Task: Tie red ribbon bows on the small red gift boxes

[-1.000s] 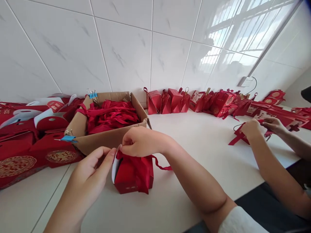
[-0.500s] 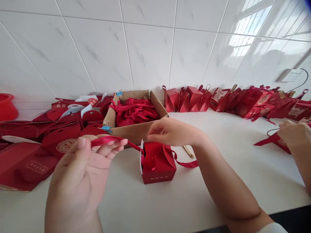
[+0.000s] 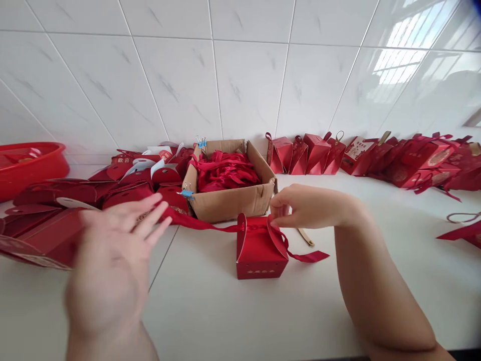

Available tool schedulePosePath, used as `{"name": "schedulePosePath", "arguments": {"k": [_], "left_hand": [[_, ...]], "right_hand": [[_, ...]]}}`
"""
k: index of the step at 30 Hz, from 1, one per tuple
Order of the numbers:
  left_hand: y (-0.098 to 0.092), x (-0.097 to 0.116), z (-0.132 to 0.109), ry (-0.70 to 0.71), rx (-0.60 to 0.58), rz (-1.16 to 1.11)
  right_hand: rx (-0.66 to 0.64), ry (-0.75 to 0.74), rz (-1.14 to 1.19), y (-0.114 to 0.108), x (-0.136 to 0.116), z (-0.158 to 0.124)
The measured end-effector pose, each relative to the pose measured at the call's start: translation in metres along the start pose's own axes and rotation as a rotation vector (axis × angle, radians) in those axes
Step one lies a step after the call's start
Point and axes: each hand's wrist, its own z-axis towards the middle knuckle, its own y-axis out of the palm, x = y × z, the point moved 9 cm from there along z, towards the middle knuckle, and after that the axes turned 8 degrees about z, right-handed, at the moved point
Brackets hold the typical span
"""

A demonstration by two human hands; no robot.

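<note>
A small red gift box (image 3: 260, 271) stands on the white table, with a red ribbon (image 3: 210, 224) threaded through its top. One ribbon end stretches left to the fingers of my left hand (image 3: 120, 245), which is spread palm up and blurred. The other end lies on the table right of the box. My right hand (image 3: 300, 205) is bent down at the box's upper right edge, fingers curled together; what they pinch there is too small to make out.
Behind the box is a cardboard box (image 3: 229, 203) of red ribbons. Flat red boxes (image 3: 56, 230) pile up at left beside a red basin (image 3: 33, 165). Folded boxes (image 3: 315, 153) line the wall at right. A gold strip (image 3: 306, 236) lies near my right wrist.
My left hand has opened from its pinch on the ribbon, and the ribbon hangs lower. The box now sits squarer with both top flaps closer. The view has turned left; the other person's hand is gone.
</note>
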Motion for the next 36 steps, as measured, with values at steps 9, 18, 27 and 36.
{"name": "schedulePosePath", "arguments": {"k": [9,18,27,36], "left_hand": [[0.092,-0.017,-0.021,-0.006,-0.487,0.487],[0.102,-0.025,-0.025,0.034,-0.611,0.550],[0.099,-0.022,-0.020,-0.030,-0.549,0.398],[0.101,-0.028,-0.019,-0.026,-0.543,0.451]], "right_hand": [[-0.115,0.085,-0.045,0.008,0.016,-0.001],[-0.172,-0.016,-0.020,0.014,0.009,0.007],[-0.129,-0.031,0.067,0.009,0.008,0.005],[-0.157,0.022,0.090,0.015,0.012,0.006]]}}
